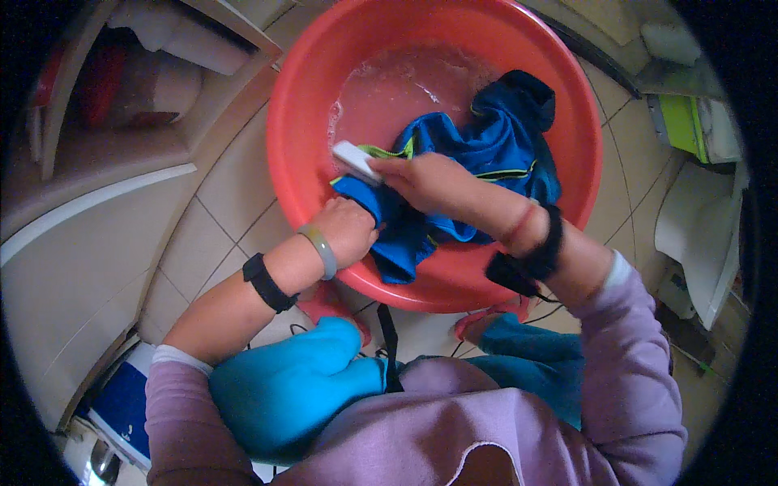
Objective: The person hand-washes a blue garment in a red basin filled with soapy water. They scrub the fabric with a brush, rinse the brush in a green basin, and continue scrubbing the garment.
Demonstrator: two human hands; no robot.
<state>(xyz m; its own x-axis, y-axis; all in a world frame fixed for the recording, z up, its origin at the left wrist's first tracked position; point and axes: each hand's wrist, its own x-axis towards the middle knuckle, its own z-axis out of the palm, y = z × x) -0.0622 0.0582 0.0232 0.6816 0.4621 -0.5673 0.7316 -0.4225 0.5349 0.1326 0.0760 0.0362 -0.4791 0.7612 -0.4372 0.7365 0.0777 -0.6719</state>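
Both hands work over the near-left part of the round red-orange plastic basin (pixel 290 142). At the basin's near-left rim, the left hand (pixel 344 232) is curled closed on a bunched part of the dark blue cloth garment with lime-green piping (pixel 515 142); its fingertips are hidden, so how tightly it grips cannot be told. Just inside that, the right hand (pixel 425 180) has its thumb and fingers closed around one end of a white oblong block (pixel 354 160), which looks like a scrubbing brush, though its underside does not show. The garment lies heaped from the basin's right wall across to its near rim, with pale sudsy water (pixel 393 101) pooled toward the far-left side.

Scrubbing seems to be the step in hand. To do it well, the left hand should pull its patch taut and brace it against the near rim, so that the cloth does not ruck up under the strokes. Short, firm strokes leading away from the left knuckles would spare them. The piped edges probably call for lighter pressure, and a dip toward the basin's far-left side would wet the cloth when it drags.
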